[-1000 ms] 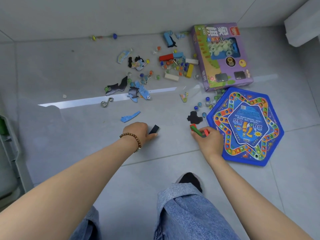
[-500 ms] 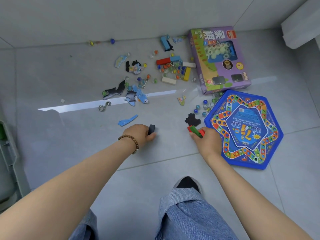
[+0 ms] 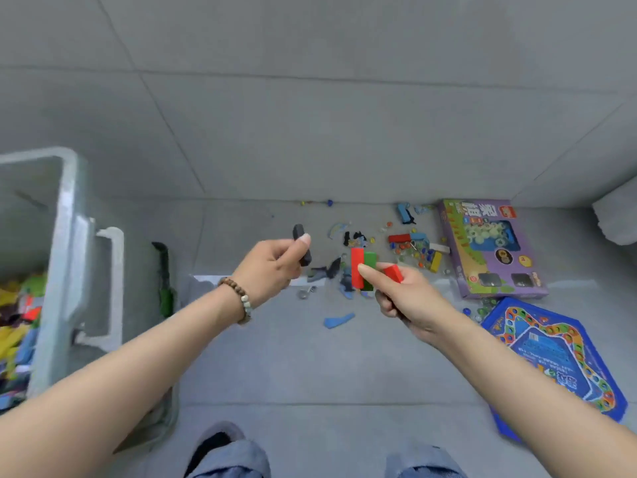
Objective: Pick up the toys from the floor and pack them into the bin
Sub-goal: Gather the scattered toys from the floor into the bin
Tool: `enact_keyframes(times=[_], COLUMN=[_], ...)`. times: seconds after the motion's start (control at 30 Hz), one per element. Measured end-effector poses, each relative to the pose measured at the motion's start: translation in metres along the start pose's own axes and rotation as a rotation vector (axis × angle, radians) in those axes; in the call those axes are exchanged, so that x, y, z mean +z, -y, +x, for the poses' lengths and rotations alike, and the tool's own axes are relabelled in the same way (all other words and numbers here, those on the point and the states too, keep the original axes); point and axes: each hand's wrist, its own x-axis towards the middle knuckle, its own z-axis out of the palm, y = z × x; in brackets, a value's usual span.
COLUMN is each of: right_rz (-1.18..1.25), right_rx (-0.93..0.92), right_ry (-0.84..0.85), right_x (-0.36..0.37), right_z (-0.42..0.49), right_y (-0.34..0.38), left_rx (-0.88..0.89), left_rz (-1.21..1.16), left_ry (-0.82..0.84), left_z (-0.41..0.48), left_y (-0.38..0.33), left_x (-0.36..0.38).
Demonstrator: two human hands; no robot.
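My left hand (image 3: 272,267) is raised above the floor and pinches a black block (image 3: 302,244) between thumb and fingers. My right hand (image 3: 406,298) is also lifted and grips red and green blocks (image 3: 362,272). A translucent grey bin (image 3: 65,257) stands at the left, with colourful toys (image 3: 17,315) inside it. On the floor beyond my hands lie scattered puzzle pieces (image 3: 339,320), marbles and wooden blocks (image 3: 413,248).
A purple game box (image 3: 489,250) lies at the right near the wall. A blue hexagonal game board (image 3: 551,353) lies in front of it. A dark green object (image 3: 164,277) leans beside the bin. My knees and a shoe show at the bottom edge.
Both hands rose from the floor with their blocks. The view swung up and left, so the bin is now in sight.
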Motion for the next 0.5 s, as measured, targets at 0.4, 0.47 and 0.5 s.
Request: enact_keyframes(times=[0.4, 0.47, 0.5], right_rz=[-0.147, -0.215, -0.255], right_rx=[0.245, 0.280, 0.294], right_ry=[0.584, 0.566, 0.556], right_x=[0.374, 0.411, 0.430], right_z=[-0.037, -0.035, -0.033], right_y=[0.091, 0.071, 0.058], left_rx=[-0.219, -0.330, -0.382], left_rz=[0.244, 0.220, 0.178], left_ry=[-0.501, -0.493, -0.502], left_z=[-0.178, -0.186, -0.189], left_y=[0.069, 0.098, 0.114], left_x=[-0.305, -0.320, -0.329])
